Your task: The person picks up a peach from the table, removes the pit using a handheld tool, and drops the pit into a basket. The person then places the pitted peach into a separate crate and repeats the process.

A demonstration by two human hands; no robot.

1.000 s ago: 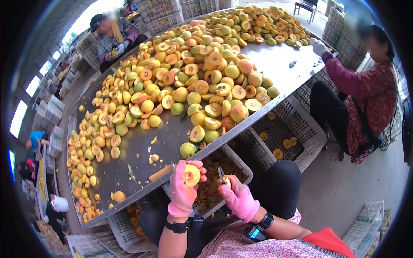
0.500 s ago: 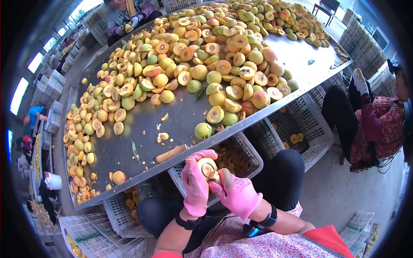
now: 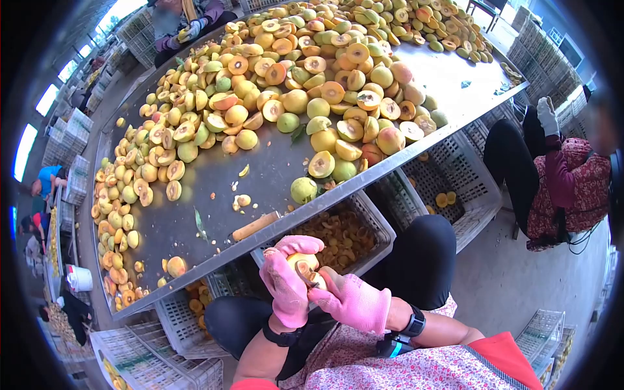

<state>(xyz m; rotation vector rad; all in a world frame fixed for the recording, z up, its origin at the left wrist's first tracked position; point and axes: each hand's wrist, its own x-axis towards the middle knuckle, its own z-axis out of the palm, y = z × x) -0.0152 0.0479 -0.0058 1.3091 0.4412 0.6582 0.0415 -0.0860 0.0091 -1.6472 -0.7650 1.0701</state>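
Both hands wear pink gloves and meet above my lap, near the table edge. My left hand [image 3: 289, 283] is wrapped round a halved peach [image 3: 303, 261], its cut face toward my right hand. My right hand [image 3: 351, 299] is closed, thumb and fingers pressed at the fruit. A thin curved blade [image 3: 303, 272] shows at the cut face, and its handle is hidden in the right glove. Just beyond, under the table edge, a white crate [image 3: 385, 246] holds many cut fruit pieces [image 3: 344, 237].
A metal table [image 3: 221, 175] bears a large heap of halved peaches [image 3: 260, 97]. A wooden stick [image 3: 257, 225] lies by its near edge. More crates [image 3: 471, 188] stand below. One person [image 3: 565, 175] sits at the right, another [image 3: 188, 26] works across the table.
My hands have shifted slightly left, and the peach half has turned so less of its cut face shows. The curved blade has moved across the cut face.
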